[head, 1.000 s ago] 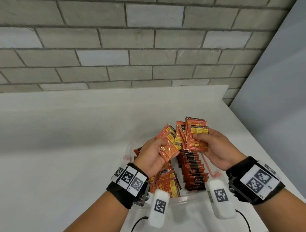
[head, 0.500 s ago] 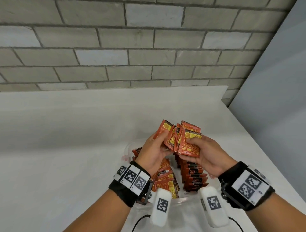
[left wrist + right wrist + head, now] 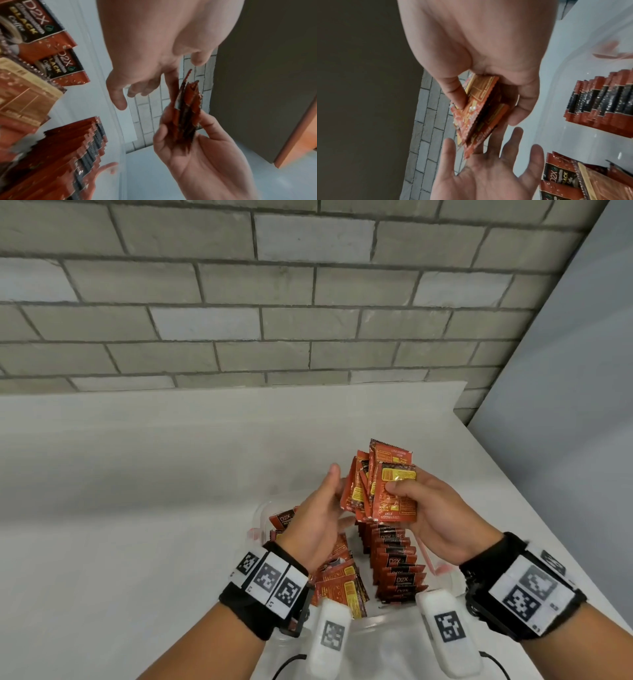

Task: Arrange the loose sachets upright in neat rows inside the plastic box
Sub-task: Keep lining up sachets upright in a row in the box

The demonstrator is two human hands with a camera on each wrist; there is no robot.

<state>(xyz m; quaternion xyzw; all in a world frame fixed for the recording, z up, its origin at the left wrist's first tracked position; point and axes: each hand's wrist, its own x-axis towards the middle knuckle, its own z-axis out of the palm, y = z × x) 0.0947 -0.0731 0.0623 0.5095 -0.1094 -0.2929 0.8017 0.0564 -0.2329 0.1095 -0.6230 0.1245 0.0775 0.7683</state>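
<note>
Sachets (image 3: 383,487), several in one bunch, sit pinched in the right hand (image 3: 435,511); left hand (image 3: 317,520) open alongside.

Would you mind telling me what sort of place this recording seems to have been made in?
Probably a plain indoor workspace or lab corner, not a home kitchen: a bare white table against a grey brick wall, holding only a clear plastic box of coffee sachets.
</note>
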